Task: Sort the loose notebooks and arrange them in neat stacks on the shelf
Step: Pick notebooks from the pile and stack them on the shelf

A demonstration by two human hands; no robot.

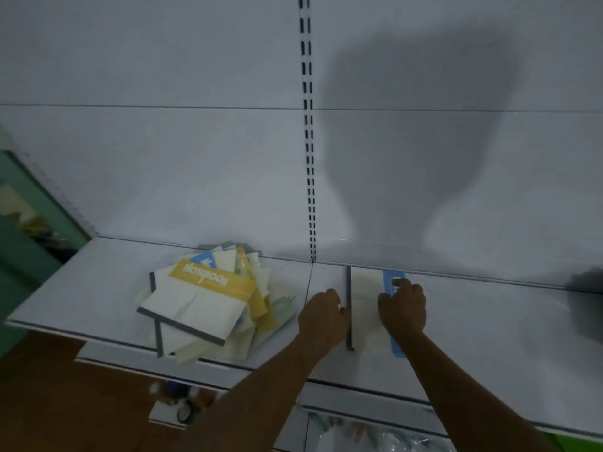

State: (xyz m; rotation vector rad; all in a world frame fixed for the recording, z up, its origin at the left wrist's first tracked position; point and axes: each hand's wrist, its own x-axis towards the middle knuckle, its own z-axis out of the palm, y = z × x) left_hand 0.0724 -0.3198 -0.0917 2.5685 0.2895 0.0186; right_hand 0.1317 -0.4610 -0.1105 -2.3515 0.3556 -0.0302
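— What is the head camera showing?

— A white shelf (98, 288) with a loose pile of notebooks (208, 305) lying askew on its left part, a yellow-banded one on top. To the right, past the slotted upright (308, 158), one blue-banded notebook (368, 308) is lying flat and square to the shelf edge.

— And the hands?

— The left hand (321, 316) is curling loosely against that notebook's dark spine edge (touching it, not gripping). The right hand (404, 308) is pressing down on the cover, fingertips on the blue band. Neither one is lifting it.
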